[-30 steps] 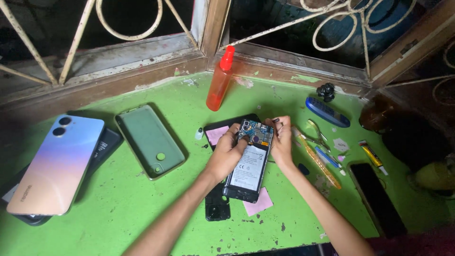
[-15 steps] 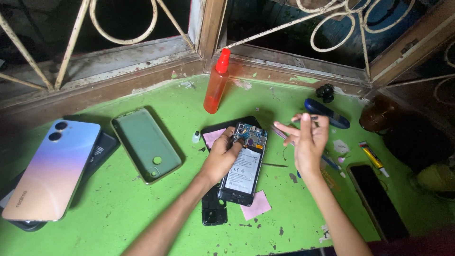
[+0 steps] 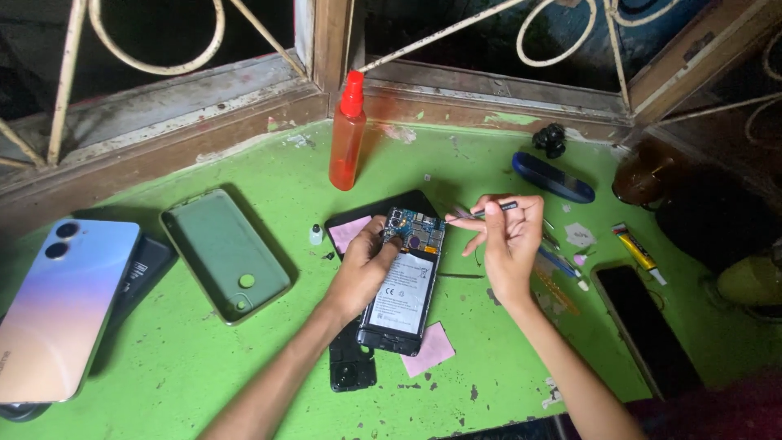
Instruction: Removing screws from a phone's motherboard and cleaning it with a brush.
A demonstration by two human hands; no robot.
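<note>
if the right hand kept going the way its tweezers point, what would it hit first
Probably the opened smartphone with its exposed circuit board: the right hand holds thin metal tweezers pointing left at the phone's top end, steadied by the left hand. Height above it is unclear.

— How many phones lie on the green table [image 3: 204, 358]?
— One opened phone [image 3: 405, 285]; one pastel back cover [image 3: 61, 305]; one green case [image 3: 226, 253].
— Bottles?
— One orange bottle [image 3: 347, 134]; two pink pads [image 3: 430, 349]; one glue tube [image 3: 638, 251].

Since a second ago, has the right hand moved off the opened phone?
Yes. The right hand, holding tweezers, has lifted off the opened phone and sits further right, toward the blue case.
</note>
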